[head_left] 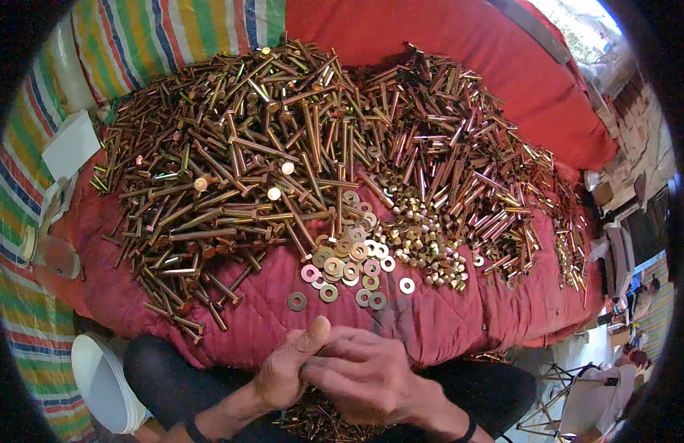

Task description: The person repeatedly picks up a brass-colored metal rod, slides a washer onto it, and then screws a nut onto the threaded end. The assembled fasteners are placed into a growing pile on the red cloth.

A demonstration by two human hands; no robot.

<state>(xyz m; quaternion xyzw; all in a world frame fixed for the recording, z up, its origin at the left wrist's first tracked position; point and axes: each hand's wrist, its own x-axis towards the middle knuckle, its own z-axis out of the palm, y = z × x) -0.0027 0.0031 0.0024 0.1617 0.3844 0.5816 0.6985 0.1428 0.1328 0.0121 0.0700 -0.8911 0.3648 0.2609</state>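
My left hand [289,369] and my right hand [365,375] meet in front of me, above my lap. Their fingers are curled and pressed together, the left thumb pointing up. The right hand is a little blurred, and whatever lies between them is hidden. Just beyond the hands, loose flat washers [332,266] form a small heap on a red quilted cloth [275,332]. To their right is a cluster of small brass-coloured nuts [430,247]. Behind and to the left rises a large pile of long hex bolts [216,170].
More slim metal rods or tubes [460,140] are piled at the right. A white box [71,145] stands at the left, and a stack of white round containers [105,384] is beside my left knee. Striped sheeting [32,295] runs along the left. Further metal pieces [323,422] lie below my hands.
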